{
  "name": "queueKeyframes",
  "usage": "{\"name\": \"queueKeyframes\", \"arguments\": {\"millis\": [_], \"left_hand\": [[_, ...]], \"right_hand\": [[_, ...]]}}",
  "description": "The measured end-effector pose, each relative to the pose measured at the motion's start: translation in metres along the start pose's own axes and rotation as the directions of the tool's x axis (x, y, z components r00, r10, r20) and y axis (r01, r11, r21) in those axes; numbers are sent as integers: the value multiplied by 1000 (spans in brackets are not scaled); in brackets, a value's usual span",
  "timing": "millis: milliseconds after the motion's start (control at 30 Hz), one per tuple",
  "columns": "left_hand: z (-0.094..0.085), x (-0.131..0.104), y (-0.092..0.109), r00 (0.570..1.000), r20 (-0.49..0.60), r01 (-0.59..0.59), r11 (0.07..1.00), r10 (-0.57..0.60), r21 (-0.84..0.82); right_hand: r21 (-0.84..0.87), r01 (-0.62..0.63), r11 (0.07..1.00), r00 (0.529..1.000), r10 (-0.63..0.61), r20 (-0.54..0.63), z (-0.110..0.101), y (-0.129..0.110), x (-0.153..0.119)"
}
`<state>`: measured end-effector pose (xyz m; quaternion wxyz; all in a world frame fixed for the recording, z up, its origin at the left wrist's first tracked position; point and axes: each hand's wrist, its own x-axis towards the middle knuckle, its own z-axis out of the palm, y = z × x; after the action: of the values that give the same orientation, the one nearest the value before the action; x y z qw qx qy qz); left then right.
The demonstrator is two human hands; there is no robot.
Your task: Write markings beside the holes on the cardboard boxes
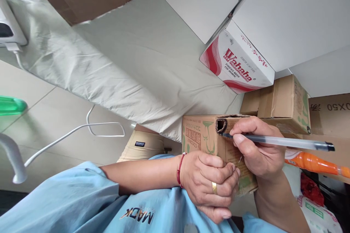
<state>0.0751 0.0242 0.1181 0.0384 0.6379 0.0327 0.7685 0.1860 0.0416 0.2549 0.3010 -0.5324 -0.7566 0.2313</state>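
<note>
My left hand, with a gold ring and a red cord bracelet at the wrist, is closed against the near part of a brown cardboard box printed in green and red. Its fingers curl over the box's edge. In my right hand is a gel pen with a clear barrel and a black end, pinched between thumb and fingers. The pen's tip touches or nearly touches the dark-outlined rim of a hole at the box's upper corner. The box's underside is hidden.
Behind the box is a cloth-covered table. A white and red Wahaha water carton and another cardboard box stand beyond. An orange bottle lies at right. A white cable loops at left, near a green object.
</note>
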Motion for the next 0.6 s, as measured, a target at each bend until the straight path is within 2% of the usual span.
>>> {"name": "queueKeyframes", "arguments": {"millis": [167, 367, 600], "left_hand": [[1, 0, 1, 1000, -15, 8, 1000, -8, 2], [2, -5, 3, 1000, 5, -3, 1000, 3, 16], [2, -2, 0, 1000, -16, -7, 999, 8, 31]], "right_hand": [[-11, -27, 1000, 998, 26, -59, 0, 3, -4], [-17, -4, 1000, 1000, 3, -19, -1, 1, -2], [1, -89, 996, 992, 89, -90, 0, 6, -7]]}}
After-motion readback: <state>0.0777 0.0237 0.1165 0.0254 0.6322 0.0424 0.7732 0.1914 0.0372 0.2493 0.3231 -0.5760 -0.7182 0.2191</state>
